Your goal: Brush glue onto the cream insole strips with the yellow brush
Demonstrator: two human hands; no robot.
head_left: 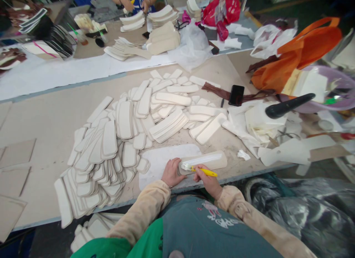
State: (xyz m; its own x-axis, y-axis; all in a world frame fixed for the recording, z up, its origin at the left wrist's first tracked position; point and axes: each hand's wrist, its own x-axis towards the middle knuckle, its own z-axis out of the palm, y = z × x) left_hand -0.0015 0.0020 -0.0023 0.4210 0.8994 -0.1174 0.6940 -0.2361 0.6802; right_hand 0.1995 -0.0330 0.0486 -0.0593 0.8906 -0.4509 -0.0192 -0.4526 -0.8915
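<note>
A long cream insole-like piece (206, 161) lies on a white sheet (163, 158) at the table's near edge. My left hand (172, 171) presses down on its left end with fingers curled. My right hand (206, 178) is closed round a yellow-handled brush (206, 171), whose white bristle end (186, 166) rests on the piece's left part. A white streak runs along the piece.
A big heap of cream pieces (124, 132) spreads over the table's middle and left. A black phone (236, 95), orange bag (299, 50), black handle (290, 105) and white scraps lie to the right. Another person's hands (137, 4) work at the far table among stacks.
</note>
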